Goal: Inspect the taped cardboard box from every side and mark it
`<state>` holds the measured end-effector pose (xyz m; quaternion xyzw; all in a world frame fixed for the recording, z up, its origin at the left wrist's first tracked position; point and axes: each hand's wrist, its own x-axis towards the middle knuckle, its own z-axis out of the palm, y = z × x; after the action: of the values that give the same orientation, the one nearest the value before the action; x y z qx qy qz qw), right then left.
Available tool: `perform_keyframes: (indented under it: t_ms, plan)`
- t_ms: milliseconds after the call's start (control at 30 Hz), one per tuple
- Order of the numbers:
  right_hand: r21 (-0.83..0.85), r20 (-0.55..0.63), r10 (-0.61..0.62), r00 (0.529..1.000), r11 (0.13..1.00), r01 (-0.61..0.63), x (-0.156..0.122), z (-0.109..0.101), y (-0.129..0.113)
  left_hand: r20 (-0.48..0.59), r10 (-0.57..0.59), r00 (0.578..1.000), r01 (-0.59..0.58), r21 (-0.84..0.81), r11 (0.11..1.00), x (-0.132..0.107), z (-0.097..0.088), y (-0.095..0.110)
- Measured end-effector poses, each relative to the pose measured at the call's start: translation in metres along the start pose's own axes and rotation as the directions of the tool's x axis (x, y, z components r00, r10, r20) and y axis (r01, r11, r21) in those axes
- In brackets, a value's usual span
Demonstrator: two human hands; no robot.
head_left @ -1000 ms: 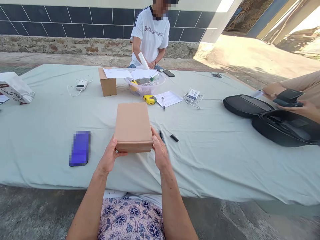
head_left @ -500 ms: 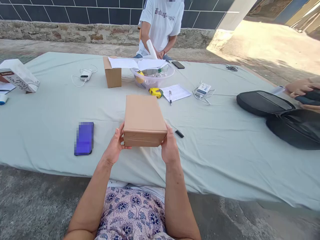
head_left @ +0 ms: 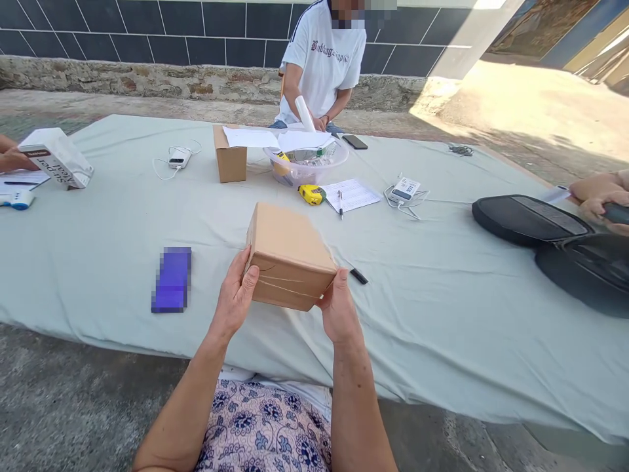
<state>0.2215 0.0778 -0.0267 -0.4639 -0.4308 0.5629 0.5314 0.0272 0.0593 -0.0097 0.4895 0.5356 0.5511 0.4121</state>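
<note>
brown cardboard box (head_left: pixel 289 252), taped across its near face, is held in the air over the near part of the table (head_left: pixel 442 308), between both hands. half a second ago it lay level with its short face square to the camera; now it is turned and tilted, its left end raised and a lower corner dipping toward the right hand (head_left: pixel 339 311). the left hand (head_left: pixel 236 295) has shifted too: its fingers (head_left: pixel 248 278) close around the left end, thumb pressed on the taped face, while the right hand's fingers curl under the lower right corner and grip it from below.

the table is covered with a pale green cloth. a blue blurred rectangle (head_left: pixel 171 278) lies left of the box and a short black marker (head_left: pixel 358 276) just right of it. farther back are a yellow tape measure (head_left: pixel 311 194), a clear plastic bowl (head_left: pixel 307 172) and a small open cardboard carton (head_left: pixel 230 160). a black zipped case (head_left: pixel 531 219) lies open at the right. a person in a white t-shirt (head_left: pixel 324 62) sits at the far side, before a rough stone ledge and a dark tiled wall.
</note>
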Motion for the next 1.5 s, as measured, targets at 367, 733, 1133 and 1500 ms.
perform_keyframes:
  t_ms: [367, 733, 1133, 1500]
  plan:
    - [-0.133, -0.020, -0.014, 1.000, 0.991, 0.012, -0.001, -0.002, 0.003, -0.073, -0.049, 0.996, 0.044, -0.061, 0.997, 0.001, -0.005, 0.014]
    - [-0.620, 0.065, -0.570, 0.819, 0.620, 0.481, -0.008, 0.034, -0.060, -0.105, 0.093, 0.990, -0.086, 0.069, 0.994, 0.000, 0.000, 0.023]
    - [-0.669, -0.028, -0.373, 0.927, 0.697, 0.260, 0.000, 0.050, -0.073, -0.156, 0.076, 0.985, -0.077, -0.005, 0.997, -0.004, 0.009, 0.029]
    - [-0.676, -0.018, -0.367, 0.930, 0.690, 0.259, -0.001, 0.050, -0.075, -0.153, 0.063, 0.986, -0.064, 0.001, 0.998, -0.007, 0.010, 0.030]
